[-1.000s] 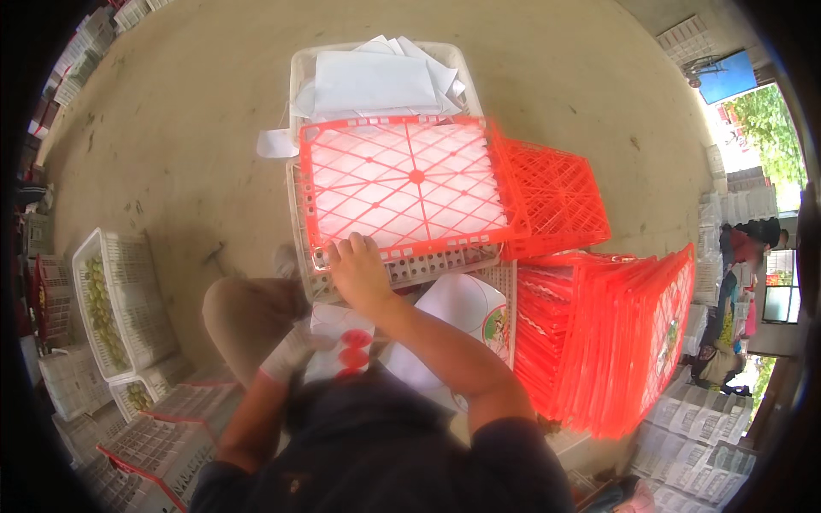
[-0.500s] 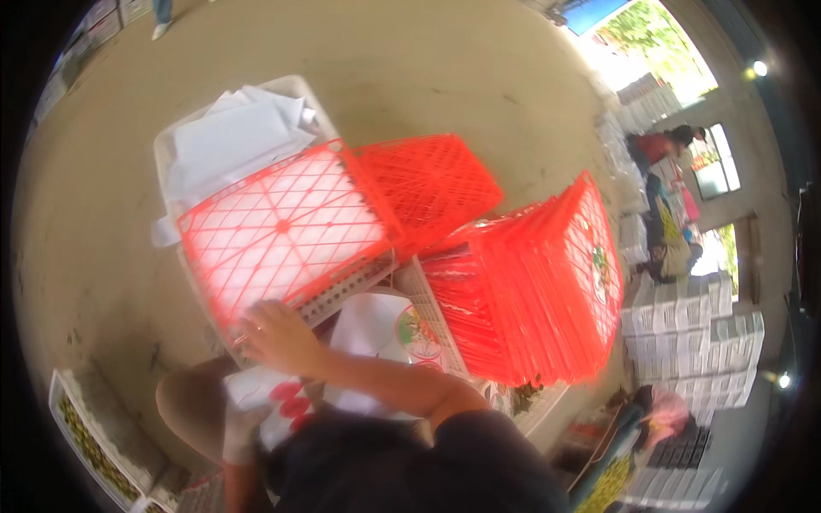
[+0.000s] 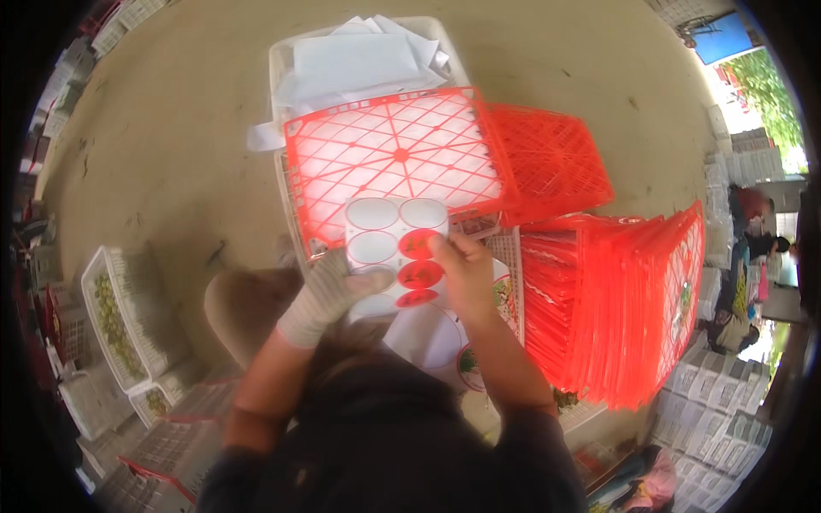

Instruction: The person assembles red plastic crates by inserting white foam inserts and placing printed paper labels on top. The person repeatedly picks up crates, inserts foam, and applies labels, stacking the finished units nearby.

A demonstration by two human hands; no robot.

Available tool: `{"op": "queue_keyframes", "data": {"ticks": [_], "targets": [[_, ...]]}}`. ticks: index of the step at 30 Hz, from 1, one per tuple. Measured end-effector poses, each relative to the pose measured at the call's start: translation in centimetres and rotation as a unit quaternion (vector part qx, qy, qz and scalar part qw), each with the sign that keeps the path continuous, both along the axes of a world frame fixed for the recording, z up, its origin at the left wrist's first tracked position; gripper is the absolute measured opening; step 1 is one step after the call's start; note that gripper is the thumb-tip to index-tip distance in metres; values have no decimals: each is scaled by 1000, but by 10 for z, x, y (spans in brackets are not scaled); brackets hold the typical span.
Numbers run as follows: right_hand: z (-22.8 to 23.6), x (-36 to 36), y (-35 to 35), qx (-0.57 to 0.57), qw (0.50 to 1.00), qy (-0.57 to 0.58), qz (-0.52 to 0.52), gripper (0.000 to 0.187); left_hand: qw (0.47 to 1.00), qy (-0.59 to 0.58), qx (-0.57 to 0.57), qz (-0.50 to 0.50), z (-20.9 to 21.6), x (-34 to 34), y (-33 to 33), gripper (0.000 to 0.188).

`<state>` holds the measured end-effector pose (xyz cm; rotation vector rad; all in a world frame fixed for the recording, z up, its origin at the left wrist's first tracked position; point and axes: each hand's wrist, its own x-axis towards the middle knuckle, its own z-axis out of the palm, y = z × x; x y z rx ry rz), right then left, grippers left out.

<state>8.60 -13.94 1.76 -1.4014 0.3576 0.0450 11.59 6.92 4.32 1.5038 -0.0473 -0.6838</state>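
My left hand (image 3: 329, 291), in a pale knit glove, grips a sheet of oval stickers (image 3: 373, 246) by its left side, thumb lying across the front. Several ovals on the sheet are blank and pale; others are red stickers (image 3: 420, 275) along its right side. My bare right hand (image 3: 470, 275) pinches the sheet's right edge, with its thumb at the upper red sticker. Just beyond the sheet lies a red lattice crate lid (image 3: 401, 155) over something white. Part of its near edge is hidden by the sheet and my hands.
Another red lattice lid (image 3: 552, 158) lies to the right, behind a tall stack of red lids (image 3: 590, 316). White paper sheets (image 3: 359, 64) fill a pale crate at the back. Pale crates with small greenish produce (image 3: 115, 321) stand at left. Stacked white crates (image 3: 714, 385) and people line the right.
My right hand has left the red lid's near corner and come to the sticker sheet. My left hand has raised the sheet in front of me. The view has swung left.
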Motion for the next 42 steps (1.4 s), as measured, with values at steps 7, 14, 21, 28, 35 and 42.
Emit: {"op": "queue_keyframes", "data": {"ticks": [7,14,21,28,35,42], "targets": [[-14,0,-13,93,994,-12,-59,17,999,51,-13,1,-17,-5,-1,45],[4,-3,-16,-343,896,-248,132,29,995,27,-80,60,-19,-12,-5,37],[12,-4,-16,-288,912,-201,212,19,996,68,-59,10,-19,-11,-2,35],[13,-7,-11,-278,923,-171,205,12,1000,12,-13,-1,-16,-15,-5,31],[4,-6,-11,-158,969,14,190,22,997,-52,45,-38,-24,-14,-2,34],[-28,39,-40,-144,982,-30,116,29,996,11,-85,29,-21,-16,3,52]]}}
